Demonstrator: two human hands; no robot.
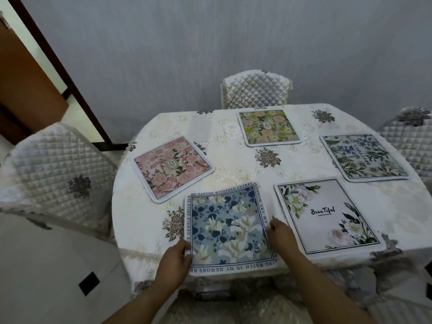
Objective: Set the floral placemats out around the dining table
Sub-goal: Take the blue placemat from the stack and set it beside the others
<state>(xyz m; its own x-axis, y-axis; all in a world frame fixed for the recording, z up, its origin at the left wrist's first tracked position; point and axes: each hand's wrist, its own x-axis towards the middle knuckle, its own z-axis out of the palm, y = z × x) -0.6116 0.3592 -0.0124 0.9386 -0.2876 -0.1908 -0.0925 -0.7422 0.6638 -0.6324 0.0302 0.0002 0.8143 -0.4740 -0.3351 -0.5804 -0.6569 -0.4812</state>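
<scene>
Room first: bench point(233, 164) centre is bare cloth w/ grey flower motifs, ringed by five mats, none touching. Blue mat point(228, 228) sits at the near edge, its near border right on the lace trim, slightly skewed. Narrow strip of cloth between it & the white "Beautiful" mat point(327, 213) to its right, which lies near the near-right corner. Pink mat point(173, 168) is at the left edge, turned on a diagonal, its near corner just beside the blue mat's far-left corner. Green-pink mat point(268, 127) lies at the far edge, in front of the far chair point(256, 90). Leafy white mat point(364, 156) sits at the right edge, lettering running sideways.

Blue mat look: square, white piped rim, black text border, pale cream blooms & navy leaves on grey-blue. Lies flat.

Grip: my left hand point(176, 256) pinches the mat's left rim near its near-left corner, thumb on top, fingers clamped on the edge. My right hand point(279, 232) is closed on the right rim about midway, fingers curled over the border. Both forearms come in over the near edge.

Quilted chair point(56, 174) off the left edge, another chair point(409, 141) off the right edge; each has a gap to the bench rim. No containers on the bench.
</scene>
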